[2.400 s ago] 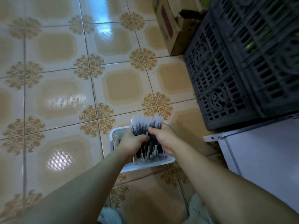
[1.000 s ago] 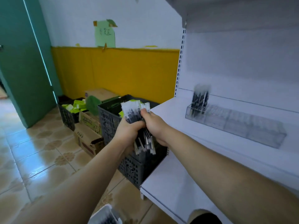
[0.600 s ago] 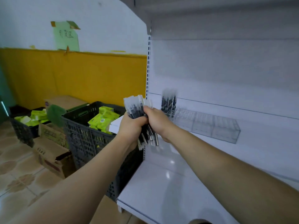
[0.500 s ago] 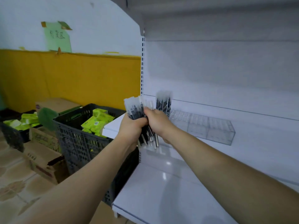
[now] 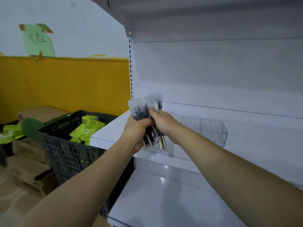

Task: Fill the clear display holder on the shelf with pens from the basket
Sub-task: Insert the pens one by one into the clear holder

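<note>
Both hands hold one upright bundle of black pens in clear wrappers [image 5: 142, 110]. My left hand [image 5: 136, 130] grips the bundle's middle from the left. My right hand [image 5: 162, 123] grips it from the right. The bundle is over the left end of the white middle shelf [image 5: 111, 128]. The clear display holder [image 5: 211, 130] lies on that shelf just right of my hands; its visible compartments hold nothing, and its left end is hidden behind my hands. The basket is out of view.
A dark plastic crate [image 5: 68, 149] with green packets stands on the floor left of the shelf, with cardboard boxes [image 5: 24, 174] beside it. A lower white shelf [image 5: 164, 202] juts out below my arms. An upper shelf [image 5: 196, 17] overhangs.
Both hands lifted the pen bundle out of the basket on the floor and carried it up to the shelf; they now stand in front of the holder's left end.
</note>
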Motion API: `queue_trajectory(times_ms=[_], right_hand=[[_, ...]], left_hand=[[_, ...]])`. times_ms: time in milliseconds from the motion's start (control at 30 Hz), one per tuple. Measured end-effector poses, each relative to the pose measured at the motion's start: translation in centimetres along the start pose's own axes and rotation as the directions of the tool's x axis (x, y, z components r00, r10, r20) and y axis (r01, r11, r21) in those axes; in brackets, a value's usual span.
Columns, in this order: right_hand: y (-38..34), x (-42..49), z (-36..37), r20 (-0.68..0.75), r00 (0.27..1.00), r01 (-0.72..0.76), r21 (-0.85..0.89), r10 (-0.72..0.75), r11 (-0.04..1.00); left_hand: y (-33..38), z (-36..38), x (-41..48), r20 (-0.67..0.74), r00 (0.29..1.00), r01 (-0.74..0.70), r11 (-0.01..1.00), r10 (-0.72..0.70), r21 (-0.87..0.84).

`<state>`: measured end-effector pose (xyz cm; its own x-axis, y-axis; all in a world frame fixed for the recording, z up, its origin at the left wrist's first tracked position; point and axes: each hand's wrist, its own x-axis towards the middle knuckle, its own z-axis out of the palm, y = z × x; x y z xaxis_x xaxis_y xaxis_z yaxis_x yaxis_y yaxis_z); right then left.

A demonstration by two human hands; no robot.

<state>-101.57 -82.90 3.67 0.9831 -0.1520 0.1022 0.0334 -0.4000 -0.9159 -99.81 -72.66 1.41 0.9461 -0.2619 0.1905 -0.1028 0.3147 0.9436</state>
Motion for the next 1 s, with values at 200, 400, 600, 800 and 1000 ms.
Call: queue_trajectory(times_ms=[200,400,600,800,1000], right_hand=[[-0.4,-0.7,0.3,-0.147,0.987,0.062,0.022,-0.058,0.998],[-0.5,-0.4,0.9,-0.180,0.978,0.088,-0.099,-0.105,0.991],[-0.5,0.8,-0.1,-0.263,0.956,0.091,-0.153,-0.130,0.984],[-0.8,3.1,-2.6,-0.419,0.895,0.143,-0.058,-0.154,0.988],[-1.6,5.3,-3.4,-0.531,0.821,0.204,-0.070,-0.210,0.976]], left_hand=[[1.0,0.0,-0.7,0.047,0.999,-0.009,1.000,0.009,0.015],[1.0,-1.1,-0.6,0.074,0.996,-0.060,0.995,0.055,0.077],[0.7,-2.4,0.2,0.043,0.996,-0.088,0.970,0.081,0.224],[0.5,-3.8,1.9,-0.047,0.998,-0.034,0.975,0.045,0.219],[0.4,-3.8,3.5,-0.038,0.996,-0.063,0.959,0.076,0.277]])
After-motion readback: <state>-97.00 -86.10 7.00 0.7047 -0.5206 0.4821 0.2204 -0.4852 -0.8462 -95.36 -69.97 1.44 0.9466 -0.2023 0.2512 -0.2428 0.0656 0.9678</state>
